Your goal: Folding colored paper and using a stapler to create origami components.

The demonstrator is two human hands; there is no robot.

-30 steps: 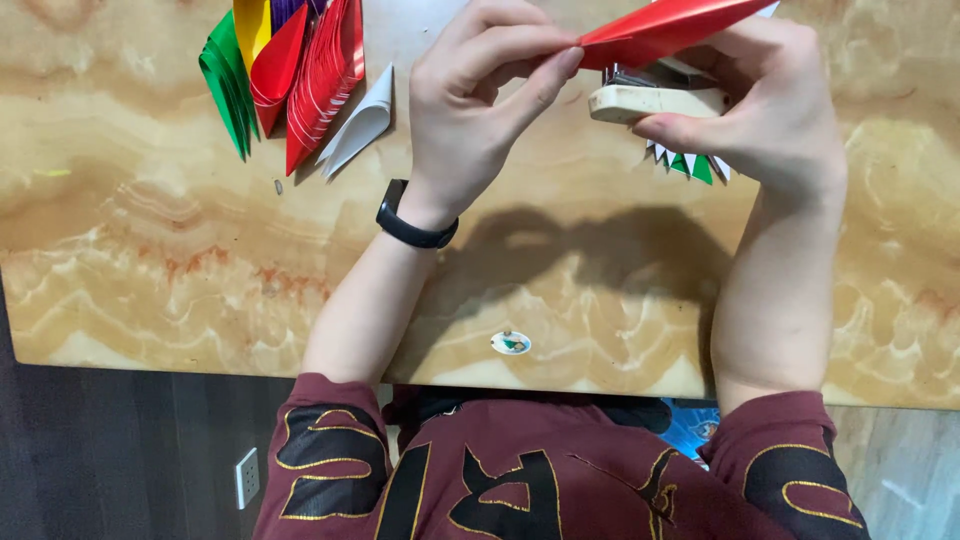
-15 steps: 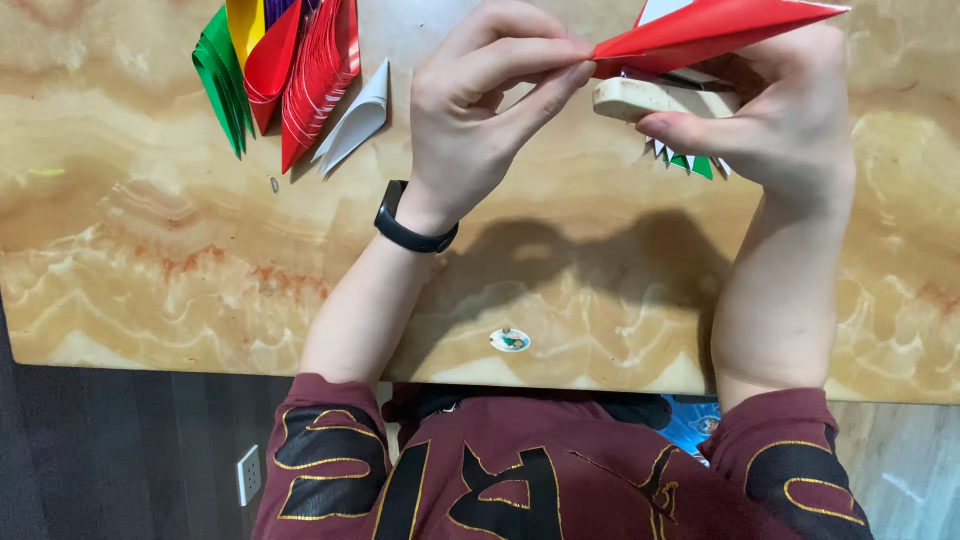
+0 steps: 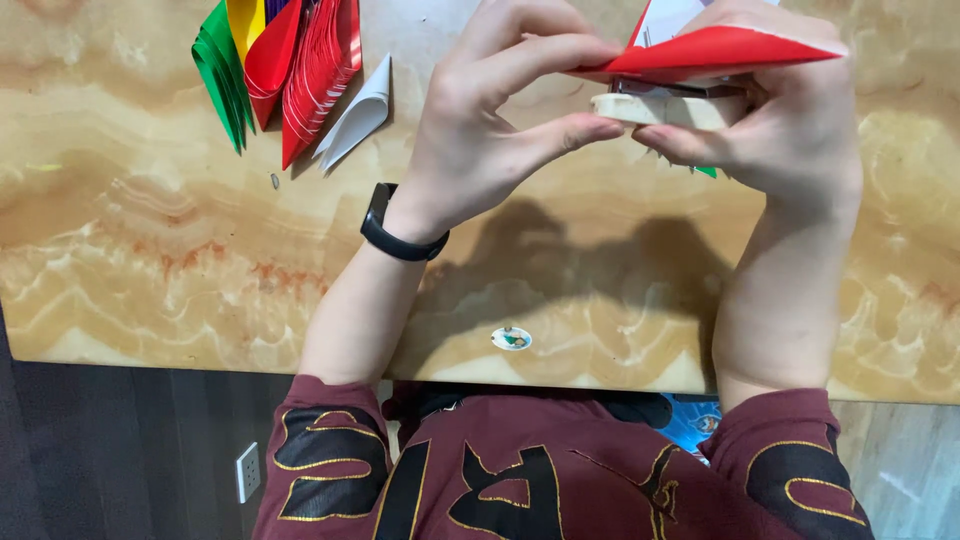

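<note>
Left hand (image 3: pixel 480 130) raised over the marbled tan counter (image 3: pixel 150 250), forefinger and thumb pinched on the near end of a folded red paper (image 3: pixel 715 52) — white underside showing at the top edge. Right hand (image 3: pixel 790 120) curled shut around a pale, flat stapler-like block (image 3: pixel 665 108) held just beneath the red paper, a dark metal strip visible between the two. Both hands close together, fingertips almost meeting under the block. Black wristband (image 3: pixel 398 232) on the left wrist. Up at the far left of the counter, well apart from the hands, a fanned stack of folded papers (image 3: pixel 285 65) — green, yellow, red — with a white folded piece (image 3: pixel 358 115) just beside it. Small round sticker (image 3: pixel 511 339) near the counter's front edge, between the forearms. Maroon sleeves with gold-edged lettering below.
</note>
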